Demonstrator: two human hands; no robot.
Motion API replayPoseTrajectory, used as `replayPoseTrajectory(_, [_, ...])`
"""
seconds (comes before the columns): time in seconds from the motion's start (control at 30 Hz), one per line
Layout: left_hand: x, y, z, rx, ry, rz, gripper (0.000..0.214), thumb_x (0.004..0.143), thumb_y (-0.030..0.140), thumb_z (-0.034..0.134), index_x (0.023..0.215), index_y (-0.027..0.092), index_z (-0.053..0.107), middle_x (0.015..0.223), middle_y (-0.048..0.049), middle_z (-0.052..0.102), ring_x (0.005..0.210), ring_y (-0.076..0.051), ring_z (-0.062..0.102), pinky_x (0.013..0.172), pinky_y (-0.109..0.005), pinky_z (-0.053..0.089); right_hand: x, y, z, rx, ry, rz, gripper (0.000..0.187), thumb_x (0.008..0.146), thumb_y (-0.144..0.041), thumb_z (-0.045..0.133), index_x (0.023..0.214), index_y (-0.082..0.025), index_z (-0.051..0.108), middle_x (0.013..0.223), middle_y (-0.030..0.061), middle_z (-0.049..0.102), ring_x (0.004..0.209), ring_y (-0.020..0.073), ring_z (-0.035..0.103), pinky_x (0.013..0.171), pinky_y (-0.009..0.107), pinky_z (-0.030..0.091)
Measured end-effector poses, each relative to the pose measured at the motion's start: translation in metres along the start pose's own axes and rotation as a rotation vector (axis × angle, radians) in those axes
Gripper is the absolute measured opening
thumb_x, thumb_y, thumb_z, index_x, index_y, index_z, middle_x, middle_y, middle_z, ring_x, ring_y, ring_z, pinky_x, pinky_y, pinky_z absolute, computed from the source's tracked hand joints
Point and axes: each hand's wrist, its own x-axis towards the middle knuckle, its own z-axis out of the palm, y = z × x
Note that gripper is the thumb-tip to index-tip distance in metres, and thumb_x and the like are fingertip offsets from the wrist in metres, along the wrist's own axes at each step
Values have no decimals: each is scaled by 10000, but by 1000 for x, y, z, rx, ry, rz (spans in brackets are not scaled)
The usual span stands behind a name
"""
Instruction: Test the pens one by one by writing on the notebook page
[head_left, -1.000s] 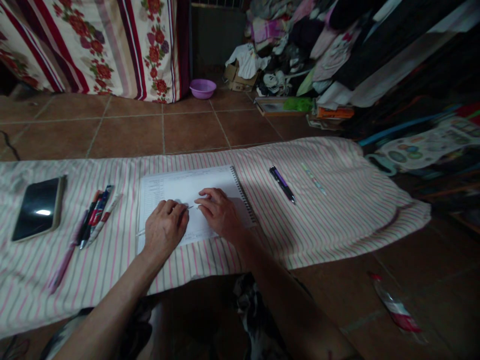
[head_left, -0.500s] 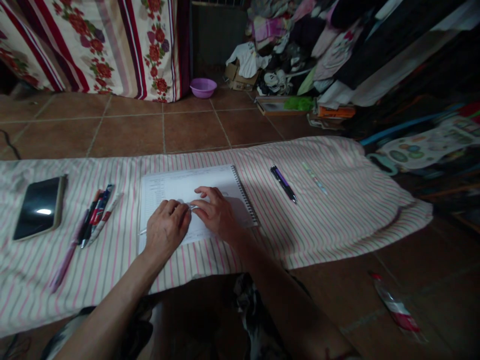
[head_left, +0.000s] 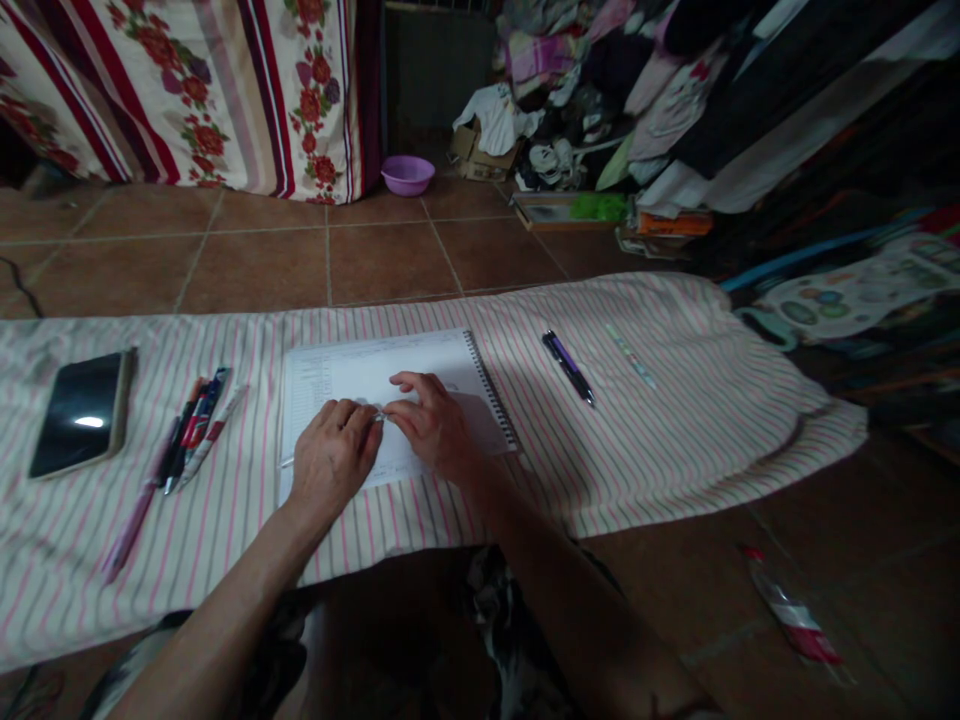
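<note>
A spiral notebook (head_left: 405, 350) lies open, with a mostly blank white page and faint lines along its edges. Over it, my left hand (head_left: 334, 450) is closed around what looks like a slim pale pen (head_left: 287, 462), whose one end pokes out on the left. Most of the barrel is hidden under the fingers. My right hand (head_left: 431, 425) pinches the pen's other end, a small clear or silvery tip (head_left: 381, 415), between thumb and forefinger. Its other fingers are loosely curled. The two hands nearly touch at that tip.
On the striped cloth (head_left: 675, 430), a phone (head_left: 79, 415) and several pens (head_left: 199, 430) lie to the left. A black and purple pen (head_left: 568, 368) and a pale patterned strip (head_left: 631, 356) are to the right. A bottle (head_left: 795, 615) rests on the floor, lower right.
Almost nothing differs. The right fingertips have shifted very slightly at the pen's tip, and the whole view has moved a touch.
</note>
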Motion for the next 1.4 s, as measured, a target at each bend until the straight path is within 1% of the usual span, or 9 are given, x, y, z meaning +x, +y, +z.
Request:
replayPoseTrajectory(0.37, [-6,-6,-2,-23,5,5,207,856,277,486,934,134,614,820,-75,612,782,-216,534,704,-339,461,1,2,-3,25,-7,17,147,849,-212,527,844,-200,673,1153,75,528,1041,189,487,872,330,467])
replayPoseTrajectory(0.73, [-11,-15,-10,-45,-35,-19,232,858,299,488,936,127,623,834,-81,622,799,-220,543,729,-350,476,3,6,-1,12,12,23,132,836,-191,540,823,-206,670,1156,66,534,1045,190,488,852,324,483])
replayPoseTrajectory(1.03, [-18,-22,-14,-30,-27,-26,231,863,305,482,940,137,620,847,-75,632,808,-218,553,727,-352,483,4,8,-1,25,19,49,140,832,-168,537,829,-205,671,1155,61,539,1034,182,495,831,305,497])
replayPoseTrajectory(1.4, [-23,-30,-18,-50,-22,-66,236,863,315,469,929,155,630,847,-82,643,814,-227,571,720,-369,492,5,12,-5,18,35,77,159,844,-185,521,844,-208,678,1149,77,541,1039,196,502,846,344,499])
